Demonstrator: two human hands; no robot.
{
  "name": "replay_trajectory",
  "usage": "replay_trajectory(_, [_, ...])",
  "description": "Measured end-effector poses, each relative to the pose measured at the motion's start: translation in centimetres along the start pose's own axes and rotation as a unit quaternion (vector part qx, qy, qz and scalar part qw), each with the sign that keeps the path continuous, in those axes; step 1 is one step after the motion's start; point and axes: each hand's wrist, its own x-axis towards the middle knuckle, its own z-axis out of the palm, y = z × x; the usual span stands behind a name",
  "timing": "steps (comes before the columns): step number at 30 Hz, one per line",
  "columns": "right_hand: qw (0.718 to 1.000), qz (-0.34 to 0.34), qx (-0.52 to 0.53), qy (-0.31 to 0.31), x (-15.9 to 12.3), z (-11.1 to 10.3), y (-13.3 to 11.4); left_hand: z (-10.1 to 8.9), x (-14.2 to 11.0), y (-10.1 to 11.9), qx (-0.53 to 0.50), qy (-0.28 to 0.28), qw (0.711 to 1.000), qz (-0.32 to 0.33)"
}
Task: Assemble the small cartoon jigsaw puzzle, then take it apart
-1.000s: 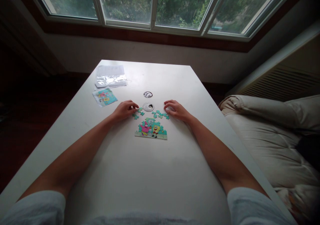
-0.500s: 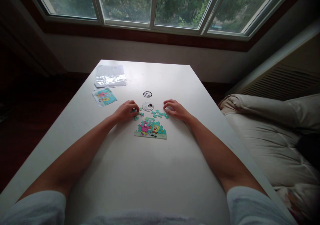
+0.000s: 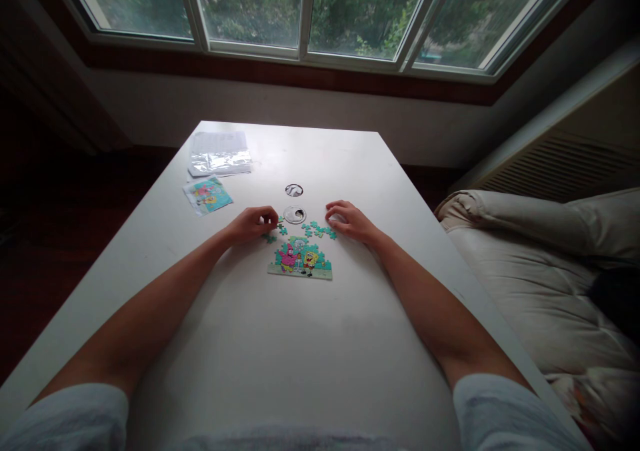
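White table (image 3: 320, 344), unfinished puzzle (image 3: 299, 264), loose pieces (image 3: 319, 229) — left hand (image 3: 254, 224) pinched, hold unclear, right hand (image 3: 350, 221) half open, empty

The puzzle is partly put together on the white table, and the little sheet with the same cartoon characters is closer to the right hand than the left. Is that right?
Not quite: the little sheet is closer to the left hand than the right hand, as the head view shows. The puzzle is partly put together on the white table.

A home; cream upholstered furniture (image 3: 530, 291); wide window (image 3: 363, 14).
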Motion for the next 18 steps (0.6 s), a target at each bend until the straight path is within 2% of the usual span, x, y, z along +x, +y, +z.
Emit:
replay_trajectory(3, [0.999,0.003,-0.011,0.042,0.2,0.4,-1.5,0.7,0.3,0.5,-0.029,0.029,0.999,0.004])
replay_trajectory(6, [0.996,-0.005,0.026,0.081,0.5,0.8,-4.3,1.7,0.5,1.3,-0.071,0.037,0.997,0.002])
replay_trajectory(11, [0.990,0.005,0.117,0.073,0.6,1.8,-9.1,3.3,0.4,3.0,-0.145,0.029,0.989,-0.010])
replay_trajectory(14, [0.989,0.011,0.136,0.053,0.6,2.5,-10.3,4.0,0.4,3.7,-0.174,0.039,0.984,-0.014])
replay_trajectory(18, [0.987,0.011,0.153,0.054,0.5,3.4,-10.5,4.8,0.3,4.0,-0.184,0.049,0.981,-0.028])
